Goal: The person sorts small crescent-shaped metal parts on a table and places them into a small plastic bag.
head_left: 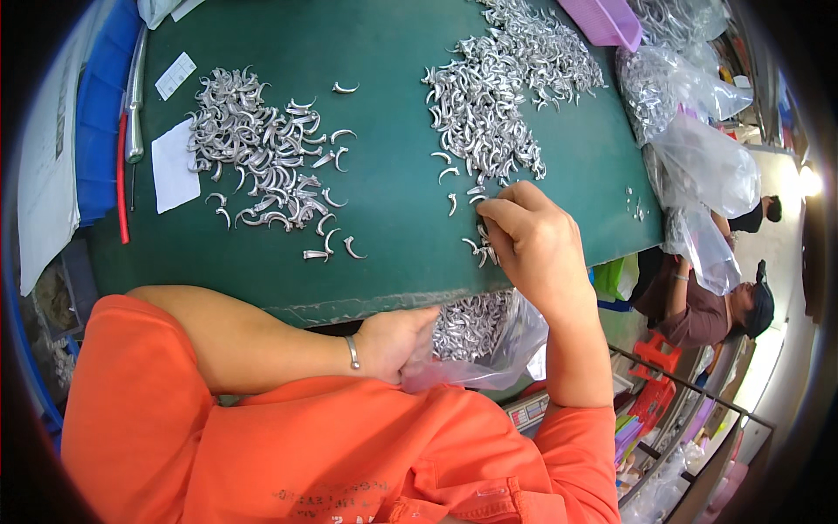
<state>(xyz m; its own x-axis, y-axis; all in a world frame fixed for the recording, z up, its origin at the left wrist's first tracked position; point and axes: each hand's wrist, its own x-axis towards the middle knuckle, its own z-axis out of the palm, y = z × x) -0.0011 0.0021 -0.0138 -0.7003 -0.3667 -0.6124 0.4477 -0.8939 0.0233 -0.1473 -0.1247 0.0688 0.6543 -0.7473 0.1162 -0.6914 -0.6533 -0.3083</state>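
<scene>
Left hand (393, 344) grips a clear plastic bag (524, 330), right hand (534, 244) bunches, any hold unclear, by the near end of the right pile of curved silver metal pieces (478, 113), which might spill should the bag sag

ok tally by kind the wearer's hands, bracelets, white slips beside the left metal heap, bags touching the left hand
Left hand and right hand: 2
Bracelet: 1
Plain white slip and printed white slip: 2
Plastic bag: 1
Total: 6
</scene>
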